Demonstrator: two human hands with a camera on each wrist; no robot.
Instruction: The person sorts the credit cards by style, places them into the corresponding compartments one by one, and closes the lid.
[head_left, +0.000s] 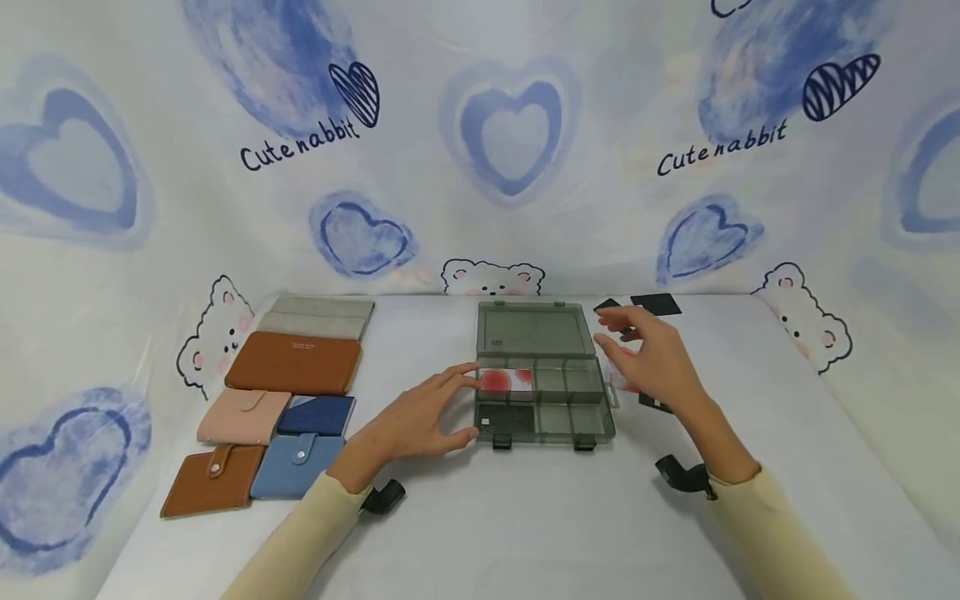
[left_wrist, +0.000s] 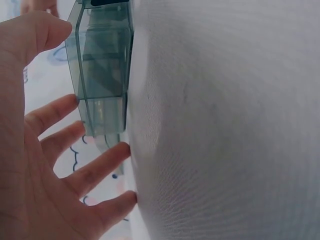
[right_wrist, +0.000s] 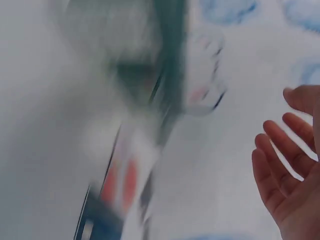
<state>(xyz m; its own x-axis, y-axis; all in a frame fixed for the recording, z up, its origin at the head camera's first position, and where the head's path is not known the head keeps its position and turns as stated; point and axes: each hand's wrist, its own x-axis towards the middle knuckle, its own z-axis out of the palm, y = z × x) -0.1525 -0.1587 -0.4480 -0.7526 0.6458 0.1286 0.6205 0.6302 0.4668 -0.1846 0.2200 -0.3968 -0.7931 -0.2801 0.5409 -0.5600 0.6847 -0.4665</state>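
A translucent green compartment box [head_left: 551, 329] stands with its lid folded back. Inside its left compartments lie a white card with red spots [head_left: 506, 381] and a black card [head_left: 506, 419] marked VIP. My left hand [head_left: 420, 421] is spread at the box's left side, fingertips right at the edge; the left wrist view shows its thumb and fingers extended beside the box wall [left_wrist: 105, 70]. My right hand [head_left: 652, 354] hovers right of the box, over loose cards, fingers loosely bent and holding nothing. The box looks blurred in the right wrist view, with a red-spotted card [right_wrist: 120, 185] beside it.
Several wallets lie at left: a grey one [head_left: 318, 315], a long brown one [head_left: 292, 362], a pink one [head_left: 246, 417], a navy one [head_left: 318, 415], a light blue one [head_left: 292, 471] and a small brown one [head_left: 213, 483]. A black card [head_left: 657, 303] lies at back right.
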